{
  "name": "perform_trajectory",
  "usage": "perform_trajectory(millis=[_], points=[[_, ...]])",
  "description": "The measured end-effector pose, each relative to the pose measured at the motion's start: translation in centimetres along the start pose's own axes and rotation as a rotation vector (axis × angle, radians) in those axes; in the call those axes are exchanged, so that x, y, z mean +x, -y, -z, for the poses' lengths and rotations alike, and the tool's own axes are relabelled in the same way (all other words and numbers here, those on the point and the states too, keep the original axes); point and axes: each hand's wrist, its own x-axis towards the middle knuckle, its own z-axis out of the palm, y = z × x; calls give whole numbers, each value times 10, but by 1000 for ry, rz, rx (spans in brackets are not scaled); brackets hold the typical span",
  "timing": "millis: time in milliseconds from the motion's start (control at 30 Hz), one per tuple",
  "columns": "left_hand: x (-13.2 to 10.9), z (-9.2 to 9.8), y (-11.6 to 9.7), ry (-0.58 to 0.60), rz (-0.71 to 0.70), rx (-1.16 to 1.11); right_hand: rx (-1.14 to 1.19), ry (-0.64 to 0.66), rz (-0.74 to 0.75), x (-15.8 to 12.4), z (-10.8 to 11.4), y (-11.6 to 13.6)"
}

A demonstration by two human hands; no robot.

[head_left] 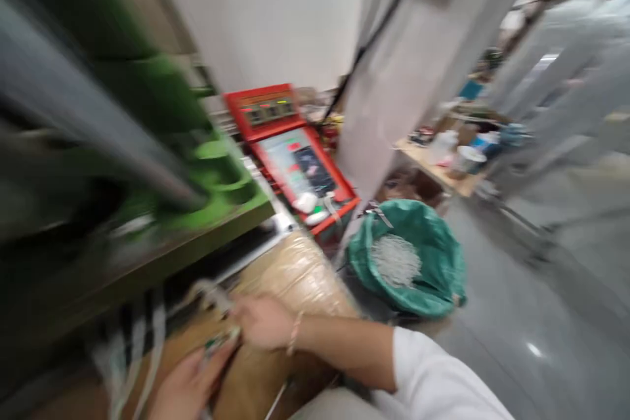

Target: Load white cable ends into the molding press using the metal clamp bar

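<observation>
Motion blurs the whole head view. At the lower middle my right hand (266,321), with a band at the wrist, is closed on a whitish cable (211,292) that loops to the left of its fingers. Just below and to the left, my left hand (191,377) is closed, its fingertips close to those of the right. Something small and partly green shows at its fingers, too smeared to name. Both hands are above a brown surface wrapped in shiny clear plastic (300,269). Several white cables (155,341) hang at the left.
A green machine (216,203) with a metal column stands at the left. Beyond the hands is a red tester box (290,157) with lit displays and a phone-like dark object. A green sack (443,269) holding white pieces stands on the grey floor, near a cluttered wooden table (462,184).
</observation>
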Motion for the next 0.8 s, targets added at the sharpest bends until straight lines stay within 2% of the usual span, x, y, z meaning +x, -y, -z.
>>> perform_trajectory(millis=[67, 133, 333, 400, 533, 700, 800], points=[[-14, 8, 11, -83, 78, -83, 70, 193, 78, -2, -23, 6], [-18, 9, 11, -96, 97, -162, 123, 279, 96, -3, -27, 5], [-21, 5, -9, -100, 120, -241, 98, 288, 133, -6, -15, 0], [-23, 4, -13, -91, 119, -268, 127, 285, 101, -8, -17, 1], [-23, 3, -13, -102, 110, -309, 227, 298, -5, -8, -19, 0], [-23, 3, -11, -142, 94, -272, 116, 310, 53, -9, -15, 0], [-24, 3, -11, -134, 78, -245, 177, 323, 19, -9, -16, -1]])
